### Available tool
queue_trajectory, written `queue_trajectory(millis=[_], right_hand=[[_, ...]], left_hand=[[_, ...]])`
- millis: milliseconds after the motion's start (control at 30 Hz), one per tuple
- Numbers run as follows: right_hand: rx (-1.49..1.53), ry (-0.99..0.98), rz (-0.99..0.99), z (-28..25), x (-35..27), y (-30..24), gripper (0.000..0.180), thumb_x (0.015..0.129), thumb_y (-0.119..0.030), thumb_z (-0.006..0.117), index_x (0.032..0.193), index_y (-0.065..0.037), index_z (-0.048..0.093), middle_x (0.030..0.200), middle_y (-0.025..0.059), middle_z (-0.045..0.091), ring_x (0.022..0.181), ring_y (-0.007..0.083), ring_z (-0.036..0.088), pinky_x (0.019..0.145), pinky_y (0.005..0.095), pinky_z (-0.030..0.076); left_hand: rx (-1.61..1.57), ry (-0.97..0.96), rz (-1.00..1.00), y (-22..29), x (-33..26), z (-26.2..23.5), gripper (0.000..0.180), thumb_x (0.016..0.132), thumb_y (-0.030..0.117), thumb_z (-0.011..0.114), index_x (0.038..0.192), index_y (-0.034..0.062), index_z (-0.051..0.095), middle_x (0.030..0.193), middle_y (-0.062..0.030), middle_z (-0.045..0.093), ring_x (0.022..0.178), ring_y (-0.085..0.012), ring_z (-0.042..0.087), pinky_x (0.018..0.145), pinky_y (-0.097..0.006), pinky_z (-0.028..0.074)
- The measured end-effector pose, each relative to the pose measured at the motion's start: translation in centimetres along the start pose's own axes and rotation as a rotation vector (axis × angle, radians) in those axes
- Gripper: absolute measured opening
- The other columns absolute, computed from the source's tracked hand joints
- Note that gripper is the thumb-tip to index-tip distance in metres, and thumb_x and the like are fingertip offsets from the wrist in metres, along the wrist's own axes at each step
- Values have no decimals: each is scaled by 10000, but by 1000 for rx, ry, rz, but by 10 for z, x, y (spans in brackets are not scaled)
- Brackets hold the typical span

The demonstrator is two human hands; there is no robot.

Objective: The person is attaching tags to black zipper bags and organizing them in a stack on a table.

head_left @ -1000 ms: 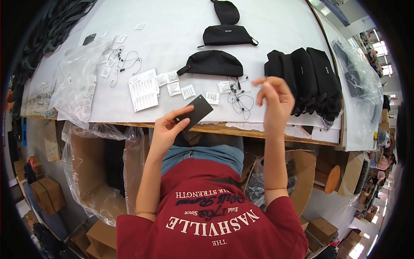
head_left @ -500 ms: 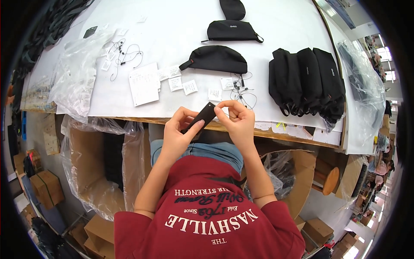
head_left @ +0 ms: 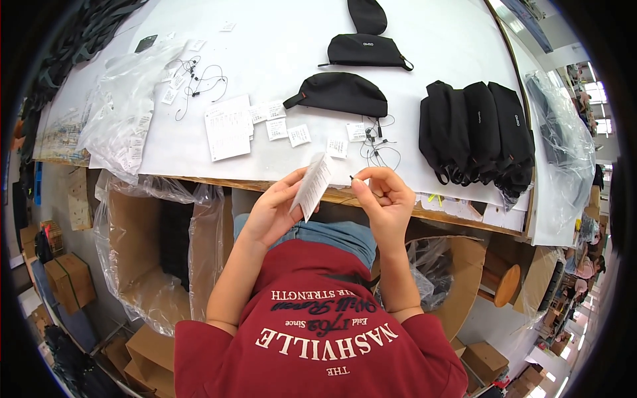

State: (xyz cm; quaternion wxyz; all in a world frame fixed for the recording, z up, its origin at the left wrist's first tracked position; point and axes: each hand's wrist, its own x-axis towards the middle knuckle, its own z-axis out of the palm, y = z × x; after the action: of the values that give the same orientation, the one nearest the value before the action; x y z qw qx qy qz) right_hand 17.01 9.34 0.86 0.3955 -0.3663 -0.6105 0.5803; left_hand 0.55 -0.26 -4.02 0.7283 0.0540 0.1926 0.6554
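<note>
Grasping a white card [head_left: 313, 186], your left grip [head_left: 277, 201] held it tilted near the desk [head_left: 265, 73] edge. Your right grip [head_left: 390, 198] pinched a small dark cord tip [head_left: 352, 177].

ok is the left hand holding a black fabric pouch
No, the left hand holds a white printed card, and the black fabric pouches lie on the white table.

A maroon short-sleeved T-shirt [head_left: 312, 315] with white lettering [head_left: 326, 354] tops blue jeans [head_left: 332, 233].

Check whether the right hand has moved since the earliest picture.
Yes. Judged against the row of black bags, the right hand has moved left and down in the picture.
</note>
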Motion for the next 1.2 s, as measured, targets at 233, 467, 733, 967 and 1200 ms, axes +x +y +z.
queue_trajectory(millis=[233, 467, 733, 967, 1200], right_hand=[[-353, -45, -137, 11, -2, -4, 94, 763, -19, 708, 833, -27, 646, 536, -71, 353, 485, 8, 274, 458, 197, 195], [-305, -61, -138, 9, -5, -9, 85, 774, -28, 702, 830, -23, 639, 569, -79, 364, 501, -1, 275, 464, 192, 189], [-141, -76, -53, -2, 2, -1, 85, 786, -41, 692, 861, -26, 653, 551, -83, 343, 498, -1, 266, 466, 188, 183], [-162, -81, -112, -1, 1, 1, 89, 782, -50, 700, 863, -35, 665, 543, -76, 343, 483, 9, 255, 450, 199, 172], [-203, -110, -184, -5, 0, 3, 101, 773, -37, 702, 867, -33, 666, 541, -74, 351, 476, 4, 255, 442, 202, 164]], left_hand=[[904, 284, 346, -10, -3, 20, 443, 838, -12, 612, 1273, 11, 527, 927, -24, 619, 839, -68, 564, 772, -217, 465], [569, 252, 161, -2, -2, 33, 452, 893, 61, 562, 1332, 30, 463, 1043, -53, 602, 871, -69, 553, 771, -222, 465], [223, 58, -11, -3, -7, 26, 515, 885, 158, 457, 1348, -54, 382, 888, -65, 518, 620, -113, 450, 552, -211, 355], [486, 71, 26, 3, -14, 44, 427, 952, 154, 401, 1347, -6, 431, 1094, -52, 532, 1024, -99, 478, 929, -215, 354], [715, 26, 84, 4, -18, 53, 398, 974, 157, 361, 1325, -2, 458, 1092, -51, 540, 1035, -89, 475, 931, -223, 352]])
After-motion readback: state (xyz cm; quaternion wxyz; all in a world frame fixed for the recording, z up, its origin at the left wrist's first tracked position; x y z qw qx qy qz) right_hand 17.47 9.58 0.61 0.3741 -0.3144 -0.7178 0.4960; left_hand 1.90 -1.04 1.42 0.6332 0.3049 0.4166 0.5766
